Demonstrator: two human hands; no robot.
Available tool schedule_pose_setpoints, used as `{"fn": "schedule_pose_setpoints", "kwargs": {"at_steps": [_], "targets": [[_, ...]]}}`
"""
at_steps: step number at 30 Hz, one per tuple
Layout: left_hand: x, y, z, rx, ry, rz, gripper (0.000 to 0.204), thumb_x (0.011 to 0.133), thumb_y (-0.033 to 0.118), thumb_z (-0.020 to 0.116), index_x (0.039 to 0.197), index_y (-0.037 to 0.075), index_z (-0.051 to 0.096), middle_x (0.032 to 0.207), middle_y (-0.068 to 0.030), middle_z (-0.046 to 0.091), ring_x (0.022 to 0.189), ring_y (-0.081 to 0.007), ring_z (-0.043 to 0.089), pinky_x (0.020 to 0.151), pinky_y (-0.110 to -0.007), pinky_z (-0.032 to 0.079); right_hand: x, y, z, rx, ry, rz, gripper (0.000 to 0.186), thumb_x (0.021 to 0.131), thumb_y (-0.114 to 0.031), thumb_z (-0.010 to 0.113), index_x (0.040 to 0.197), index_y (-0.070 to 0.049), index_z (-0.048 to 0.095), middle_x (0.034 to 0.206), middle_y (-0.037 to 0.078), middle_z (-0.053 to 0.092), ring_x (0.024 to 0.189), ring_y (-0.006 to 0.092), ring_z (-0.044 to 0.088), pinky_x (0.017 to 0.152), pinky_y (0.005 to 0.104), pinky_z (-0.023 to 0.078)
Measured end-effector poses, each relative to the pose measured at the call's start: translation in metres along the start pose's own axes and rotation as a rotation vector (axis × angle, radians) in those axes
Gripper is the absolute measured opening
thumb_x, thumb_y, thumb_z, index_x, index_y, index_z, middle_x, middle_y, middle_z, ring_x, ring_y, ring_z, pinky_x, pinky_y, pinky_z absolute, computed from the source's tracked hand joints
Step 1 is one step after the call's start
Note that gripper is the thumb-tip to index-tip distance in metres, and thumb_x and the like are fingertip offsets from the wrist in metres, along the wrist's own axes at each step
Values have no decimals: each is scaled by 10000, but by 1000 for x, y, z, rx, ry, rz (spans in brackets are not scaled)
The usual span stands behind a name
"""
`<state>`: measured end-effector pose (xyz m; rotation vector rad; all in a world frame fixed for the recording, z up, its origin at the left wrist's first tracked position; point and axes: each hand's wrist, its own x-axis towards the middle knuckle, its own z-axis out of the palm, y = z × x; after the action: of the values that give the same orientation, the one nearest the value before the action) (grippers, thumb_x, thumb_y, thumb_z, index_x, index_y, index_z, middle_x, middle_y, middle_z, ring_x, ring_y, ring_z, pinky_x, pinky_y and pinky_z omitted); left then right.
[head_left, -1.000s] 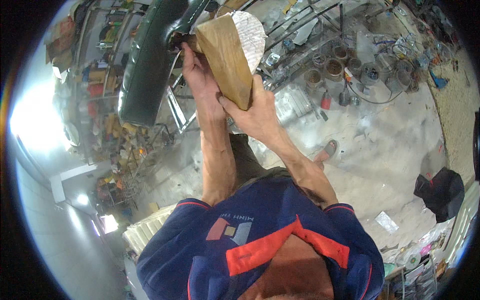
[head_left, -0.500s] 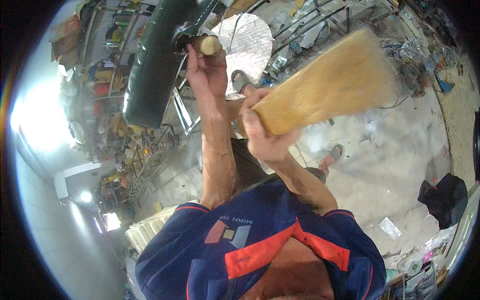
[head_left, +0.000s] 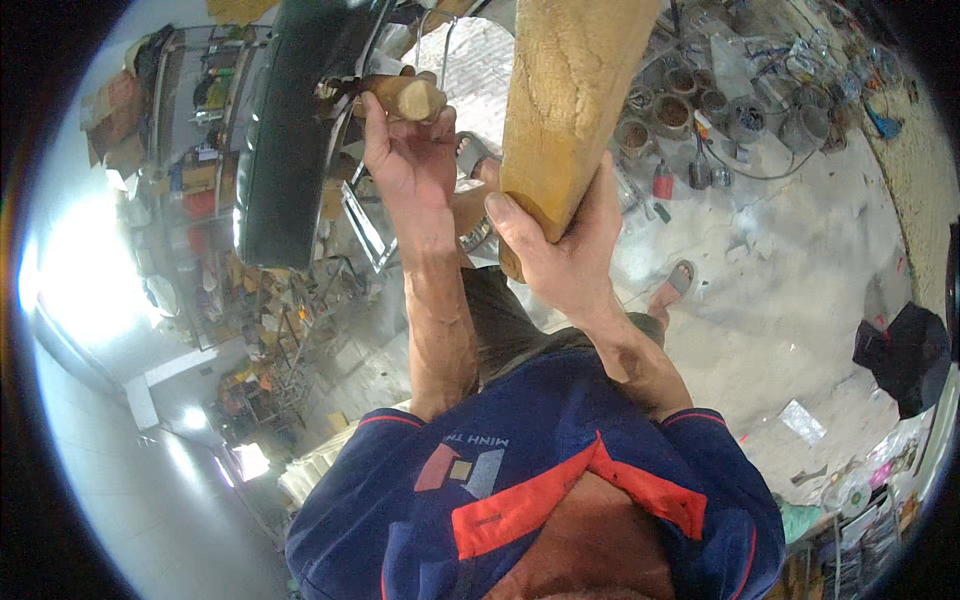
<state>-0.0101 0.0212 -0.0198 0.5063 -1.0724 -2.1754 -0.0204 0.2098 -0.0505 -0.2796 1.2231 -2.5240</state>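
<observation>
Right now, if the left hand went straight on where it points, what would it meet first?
Most likely the round-ended wooden rod, which the left hand holds; what lies past it is uncertain, because depth is unclear.

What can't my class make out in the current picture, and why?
Head view: wooden block, upper end cut off by the picture's edge.
Head view: dark padded piece, upper end likewise cut off.
Head view: right hand, most fingertips hidden behind the block.
</observation>
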Motion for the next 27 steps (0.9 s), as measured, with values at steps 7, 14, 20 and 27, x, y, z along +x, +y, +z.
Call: {"fn": "schedule_pose_setpoints", "kwargs": {"at_steps": [7,14,20,27], "targets": [[-11,0,-8,-2,-60,5,414,1122,410,567,1308,51,653,1188,-120,718,807,-160,531,648,-304,411,2,8,-10,-112,-6,-2,597,857,-237,884,1233,60,528,1021,255,754,955,367,790,787,444,611],[-9,5,10,-32,-54,0,431,1132,374,557,1335,0,623,1180,-140,701,806,-146,509,634,-277,396,-1,2,-8,-115,-57,31,599,855,-240,883,1228,68,530,1015,274,749,959,396,785,807,471,609],[1,9,3,-134,-106,-27,371,1119,331,590,1289,5,641,1168,-143,696,808,-152,495,644,-279,398,-6,10,-9,-171,-58,-3,589,848,-255,886,1180,78,531,961,292,729,905,442,768,764,497,588],[8,14,-2,-168,-100,-31,296,1083,302,658,1190,26,674,1106,-116,708,785,-162,489,634,-282,384,-18,12,-12,-196,-67,28,585,855,-270,879,1175,84,541,949,292,731,894,442,766,768,489,589]]}}
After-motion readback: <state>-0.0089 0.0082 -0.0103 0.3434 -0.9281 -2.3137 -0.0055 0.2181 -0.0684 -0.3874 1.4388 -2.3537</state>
